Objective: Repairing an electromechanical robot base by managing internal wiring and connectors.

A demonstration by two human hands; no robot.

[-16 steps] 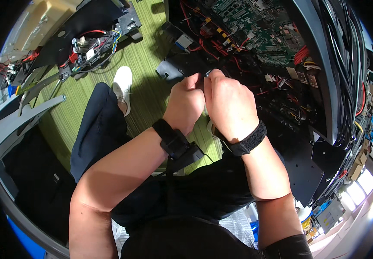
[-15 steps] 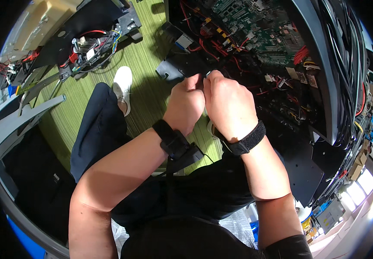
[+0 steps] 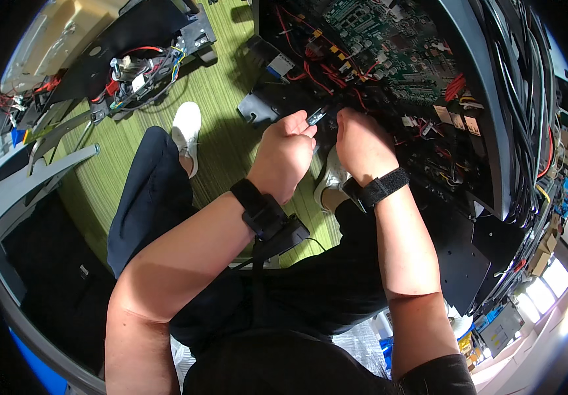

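Observation:
My left hand [image 3: 284,155] is closed, its thumb and fingers pinched at the near end of a small shiny metal piece [image 3: 317,116], whose exact kind I cannot make out. To the right, my right hand [image 3: 365,146] is curled with its fingertips turned away, so whatever they grip is hidden. Both hands are at the lower left of an opened dark machine housing [image 3: 478,85]. Inside it sit a green circuit board [image 3: 396,56] and bundles of red wires [image 3: 310,66]. A black bracket [image 3: 267,105] juts out just beyond my left hand.
Thick black cables [image 3: 527,99] run down the housing's right side. A second black assembly with loose wiring [image 3: 142,76] stands at the far left, near a grey metal frame [image 3: 47,174]. My white shoe [image 3: 187,131] rests on the green striped floor [image 3: 221,155].
My right hand has moved right and slightly down, away from my left hand, which stays almost in place. The small metal piece now shows between them.

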